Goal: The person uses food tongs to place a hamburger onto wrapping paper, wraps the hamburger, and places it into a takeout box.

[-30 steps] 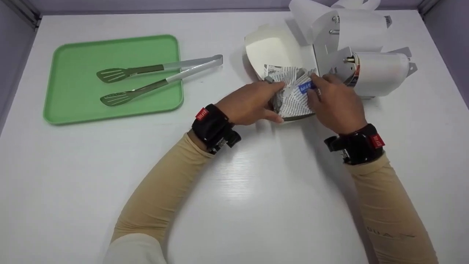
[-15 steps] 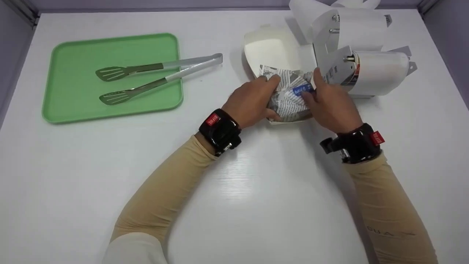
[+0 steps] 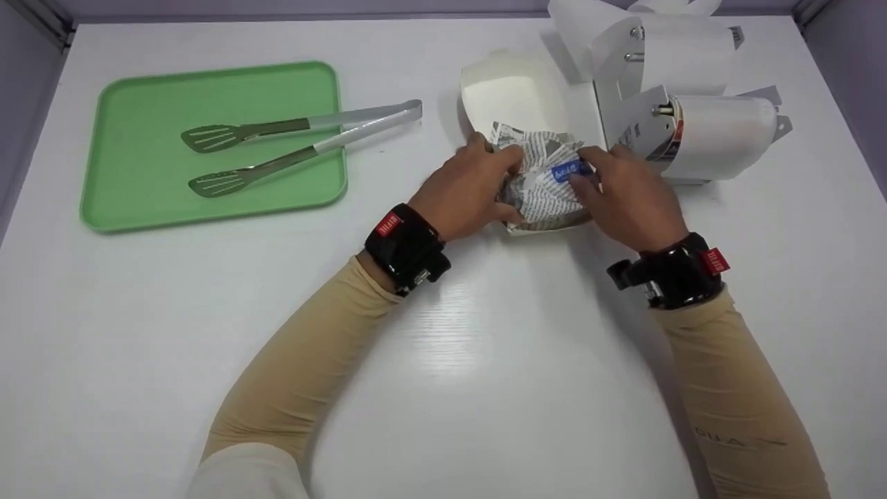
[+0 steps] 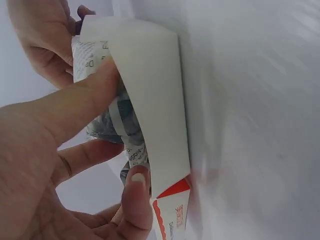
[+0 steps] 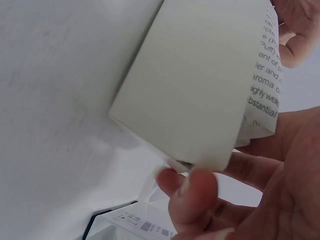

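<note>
A parcel wrapped in newsprint-patterned paper [image 3: 540, 197], with a blue sticker on top, sits in the near half of a white paper food box [image 3: 516, 93] whose lid lies open at the back. My left hand [image 3: 461, 190] grips the parcel's left side. In the left wrist view its thumb [image 4: 102, 82] tucks between the paper and the box wall [image 4: 152, 95]. My right hand [image 3: 634, 197] holds the right side, its thumb near the sticker. Its curled fingers [image 5: 197, 192] touch the outer box corner in the right wrist view. The parcel's contents are hidden.
A white holder [image 3: 624, 135] with curved white sheets on metal pins stands right behind the right hand, close to the box. At the left lies a green tray [image 3: 149, 166]. Slotted metal tongs [image 3: 277, 166] rest across it, their handle end past its right edge.
The parcel has shifted slightly left and sits more within the box. My left fingers have moved along its left side, and the right index finger has swung from upright down to the parcel.
</note>
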`<state>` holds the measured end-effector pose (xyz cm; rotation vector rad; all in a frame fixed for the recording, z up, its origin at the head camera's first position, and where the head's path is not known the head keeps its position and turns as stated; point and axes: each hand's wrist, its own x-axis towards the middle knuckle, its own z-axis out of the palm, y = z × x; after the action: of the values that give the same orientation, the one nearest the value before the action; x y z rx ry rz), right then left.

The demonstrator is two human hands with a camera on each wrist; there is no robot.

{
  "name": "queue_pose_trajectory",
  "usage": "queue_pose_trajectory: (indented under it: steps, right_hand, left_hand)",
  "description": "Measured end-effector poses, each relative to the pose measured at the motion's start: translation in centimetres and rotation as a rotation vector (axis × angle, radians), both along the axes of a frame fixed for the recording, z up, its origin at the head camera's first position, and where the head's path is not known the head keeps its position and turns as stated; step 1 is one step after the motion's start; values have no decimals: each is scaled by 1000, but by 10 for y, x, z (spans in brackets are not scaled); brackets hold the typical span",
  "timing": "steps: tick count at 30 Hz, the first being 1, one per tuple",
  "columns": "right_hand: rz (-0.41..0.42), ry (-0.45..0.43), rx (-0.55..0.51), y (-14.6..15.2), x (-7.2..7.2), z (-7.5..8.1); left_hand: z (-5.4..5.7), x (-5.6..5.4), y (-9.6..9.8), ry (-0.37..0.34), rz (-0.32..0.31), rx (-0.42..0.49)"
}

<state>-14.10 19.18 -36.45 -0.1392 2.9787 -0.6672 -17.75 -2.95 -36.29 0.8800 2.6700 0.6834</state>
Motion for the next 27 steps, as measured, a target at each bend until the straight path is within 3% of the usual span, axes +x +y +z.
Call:
queue_pose_trajectory:
  steps: [6,16,27]
  right_hand:
    - [19,35,-24,0,2,-1]
    - [82,73,-28,-6,-1,-4]
    - [83,83,-81,-15,-4,-9]
  left_hand:
    - [-2,0,-1,33,-13,10]
    - [-8,-1,-8,35,-63,138]
    - [-4,5,-21,8,-128,58]
